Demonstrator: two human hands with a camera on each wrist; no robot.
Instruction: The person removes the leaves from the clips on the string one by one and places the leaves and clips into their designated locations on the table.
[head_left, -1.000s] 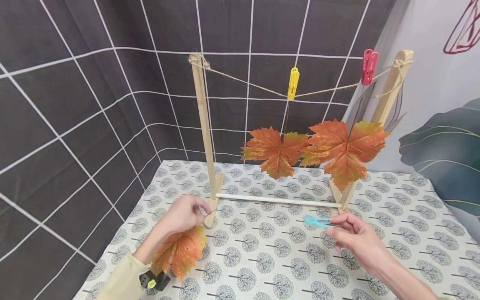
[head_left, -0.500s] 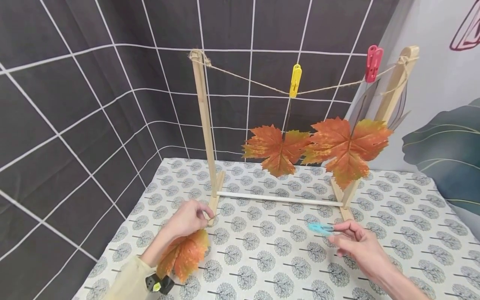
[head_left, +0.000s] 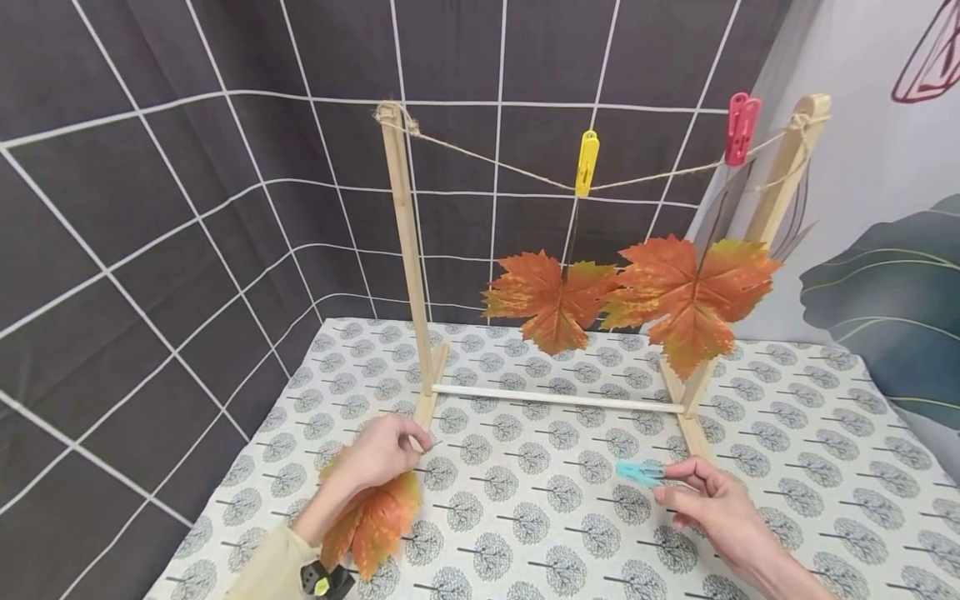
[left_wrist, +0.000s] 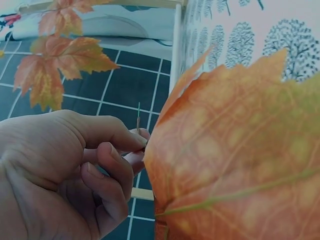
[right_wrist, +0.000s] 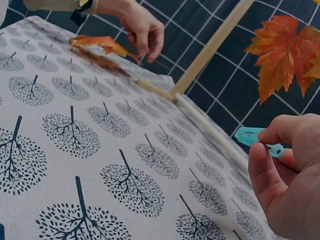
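Note:
My left hand (head_left: 378, 457) pinches the thin stem of an orange maple leaf (head_left: 372, 518) near the table, beside the rack's left foot; the leaf (left_wrist: 235, 155) hangs below the fingers (left_wrist: 107, 165). My right hand (head_left: 701, 500) pinches a light blue clothespin (head_left: 637, 473) between thumb and forefinger, low over the table on the right; the clothespin (right_wrist: 250, 136) points left. Behind stands a wooden rack (head_left: 405, 250) with a twine line (head_left: 495, 167). A yellow clothespin (head_left: 587, 163) and a red clothespin (head_left: 740, 127) each hold an orange leaf (head_left: 551, 300) (head_left: 690, 296) on it.
The table (head_left: 525, 517) wears a white cloth printed with grey trees. A dark grid-patterned backdrop (head_left: 187, 183) closes the back and left side. A pale wall with a leaf print (head_left: 892, 300) stands at the right. The rack's cross dowel (head_left: 555, 400) lies low between its feet.
Both hands have sunk slightly toward the table, the left one with its leaf, the right one with the blue clothespin. The hanging leaves and rack are unchanged.

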